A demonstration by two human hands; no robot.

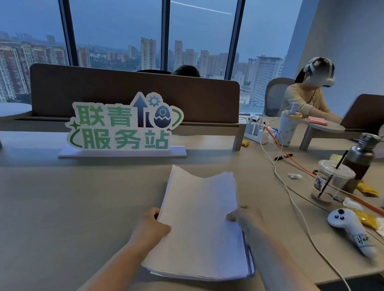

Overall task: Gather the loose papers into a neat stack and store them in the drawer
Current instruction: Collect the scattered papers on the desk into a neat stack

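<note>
Fingers of the left hand (pixel 152 223) and the right hand (pixel 244 219) are clamped on opposite side edges of the paper stack (pixel 200 224), which is held over the near part of the desk (pixel 43 211). Its far edge is uneven. To the right, close by, a white controller (pixel 352 230) and a white cable (pixel 300 208) are laid on the desk. Farther right, a plastic cup (pixel 331 183) and a metal bottle (pixel 360 155) are placed. Beyond the stack, a green sign (pixel 123 124) is stood before the brown divider (pixel 132 93).
</note>
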